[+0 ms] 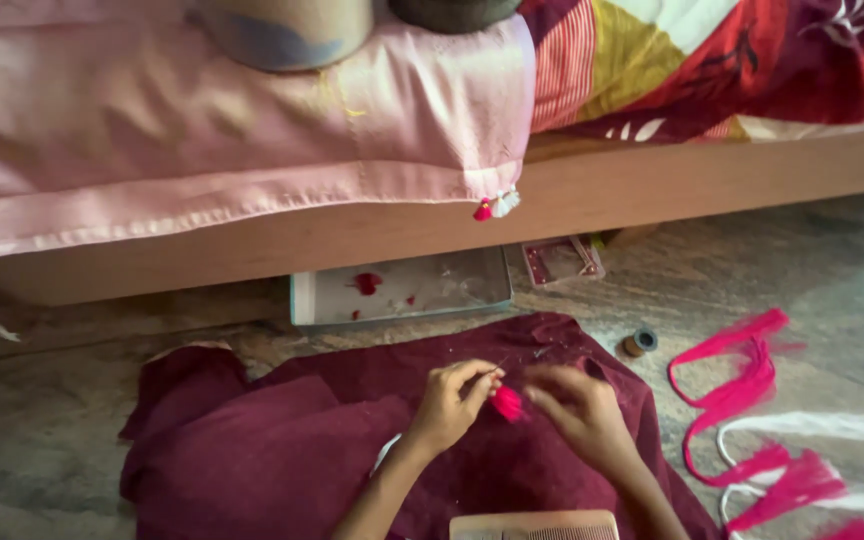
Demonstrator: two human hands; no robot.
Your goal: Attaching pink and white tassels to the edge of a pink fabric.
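Below, both hands – left hand (449, 402), right hand (580, 413) – pinching pink tassel (507, 402), maroon cloth (282, 450) beneath.

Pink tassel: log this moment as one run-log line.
left hand: fingers pinch pink tassel | right hand: fingertips beside tassel | under: maroon cloth | floor: pink thread bundles

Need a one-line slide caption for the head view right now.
Left hand and right hand pinch a small pink tassel over maroon cloth on the floor beside a bed.

Bright pink tassel (507, 403) showing against maroon cloth (282, 450), pale pink sheet (202, 150) draping above, pink and white thread bundles (752, 420) lying on grey floor (32, 440)
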